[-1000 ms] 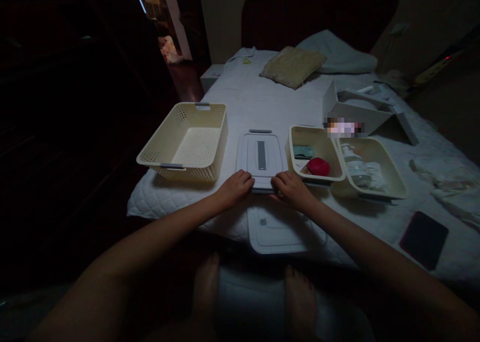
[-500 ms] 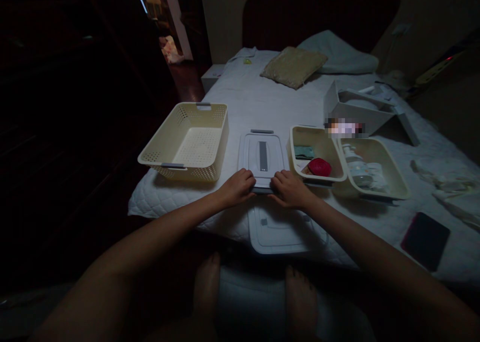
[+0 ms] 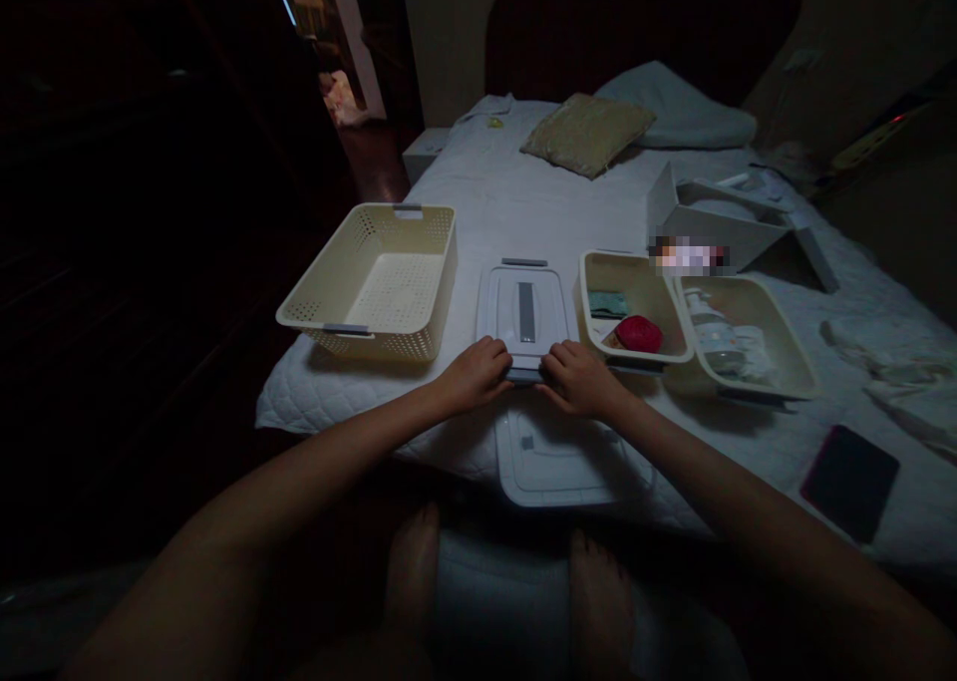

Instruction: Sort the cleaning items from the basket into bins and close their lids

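A white lid (image 3: pixel 549 302) with a grey handle strip faces up on the bed, a grey clip at its far edge. What is under it is mostly hidden. My left hand (image 3: pixel 478 374) curls its fingers over the left part of the lid's near edge. My right hand (image 3: pixel 579 377) grips the same edge further right, its thumb lower down. A second pale lid (image 3: pixel 568 472) lies below my hands at the bed's front edge, partly covered by them. Right of the gripped lid stands a cream bin (image 3: pixel 588 347) with a red item (image 3: pixel 639 334) and a green packet (image 3: pixel 609 305).
A perforated cream basket (image 3: pixel 441 312) stands at the left. Another bin (image 3: pixel 799 372) holds a pump bottle (image 3: pixel 714 337) at the right. A dark tablet-like object (image 3: pixel 850 482) lies on the quilted bed (image 3: pixel 523 192). Behind are an angular white box (image 3: pixel 737 237) and a beige cushion (image 3: pixel 590 133).
Both hands stay at the lid's near edge. Their thumbs show a little more below it than a second ago. The bins and basket have not moved.
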`<act>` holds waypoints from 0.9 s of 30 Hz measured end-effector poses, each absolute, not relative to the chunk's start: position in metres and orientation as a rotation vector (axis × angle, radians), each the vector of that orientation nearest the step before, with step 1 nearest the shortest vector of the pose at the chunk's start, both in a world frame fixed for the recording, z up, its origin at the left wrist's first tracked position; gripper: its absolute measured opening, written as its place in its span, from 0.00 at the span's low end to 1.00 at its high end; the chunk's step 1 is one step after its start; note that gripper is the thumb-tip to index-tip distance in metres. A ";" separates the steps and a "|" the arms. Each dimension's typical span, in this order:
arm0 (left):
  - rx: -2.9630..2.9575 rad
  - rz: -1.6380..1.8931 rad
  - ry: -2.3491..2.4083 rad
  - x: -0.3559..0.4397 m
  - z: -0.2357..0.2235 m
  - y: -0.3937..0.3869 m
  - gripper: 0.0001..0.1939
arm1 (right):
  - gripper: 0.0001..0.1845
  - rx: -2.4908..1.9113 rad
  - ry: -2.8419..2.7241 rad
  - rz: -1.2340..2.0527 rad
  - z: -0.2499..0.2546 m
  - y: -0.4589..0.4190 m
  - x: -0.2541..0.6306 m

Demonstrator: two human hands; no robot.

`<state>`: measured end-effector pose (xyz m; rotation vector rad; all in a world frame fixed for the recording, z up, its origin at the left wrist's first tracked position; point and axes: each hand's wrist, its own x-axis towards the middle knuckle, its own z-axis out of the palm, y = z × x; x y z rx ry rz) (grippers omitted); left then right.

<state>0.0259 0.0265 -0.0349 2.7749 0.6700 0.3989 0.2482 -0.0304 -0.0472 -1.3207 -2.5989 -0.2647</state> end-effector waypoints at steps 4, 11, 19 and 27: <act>2.738 0.454 0.702 0.024 -0.037 0.024 0.11 | 0.16 -1.344 -2.538 -0.173 -0.043 -0.033 0.249; 2.320 0.921 1.004 0.016 -0.050 0.022 0.08 | 0.12 -1.484 -2.182 -0.062 -0.038 -0.041 0.260; 1.266 0.743 1.392 0.019 -0.056 0.025 0.19 | 0.25 -1.809 -1.915 0.052 -0.041 0.004 0.280; 0.999 0.723 1.310 0.029 -0.054 0.025 0.17 | 0.28 -1.979 -1.780 0.134 -0.036 0.056 0.281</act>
